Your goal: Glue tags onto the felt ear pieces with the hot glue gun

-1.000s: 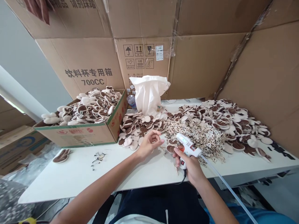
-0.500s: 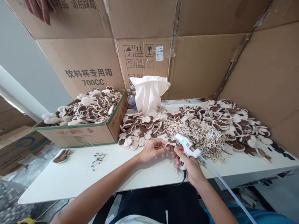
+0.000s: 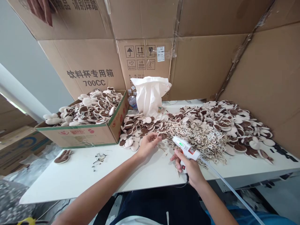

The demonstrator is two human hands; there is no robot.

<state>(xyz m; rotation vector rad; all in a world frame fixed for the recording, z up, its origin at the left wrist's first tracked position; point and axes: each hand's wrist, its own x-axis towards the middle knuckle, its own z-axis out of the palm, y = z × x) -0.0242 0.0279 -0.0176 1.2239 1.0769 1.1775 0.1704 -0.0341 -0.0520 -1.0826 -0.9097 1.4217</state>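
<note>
Between the fingertips of my left hand (image 3: 148, 145) is a small brown-and-cream plush piece (image 3: 163, 135), held just above the table near the piles. My right hand (image 3: 189, 165) is wrapped around the handle of a white hot glue gun (image 3: 187, 148) with a green light on its side. The gun's nozzle points up and left, apart from the plush piece. A long glue stick (image 3: 225, 179) runs out of the gun's back. Beyond the nozzle lies a heap of cream cord loops (image 3: 199, 134).
At the left, an open carton (image 3: 79, 136) is full of plush pieces with cords. Loose plush pieces (image 3: 136, 134) lie beside it, and a larger pile (image 3: 243, 125) is at the right. A white bag (image 3: 151, 97) stands behind. One plush piece (image 3: 62, 156) lies on the white table (image 3: 77, 178).
My left hand has moved left and away with the plush piece, parting from my right hand. The glue gun has shifted slightly, and its nozzle is now clear of the piece.
</note>
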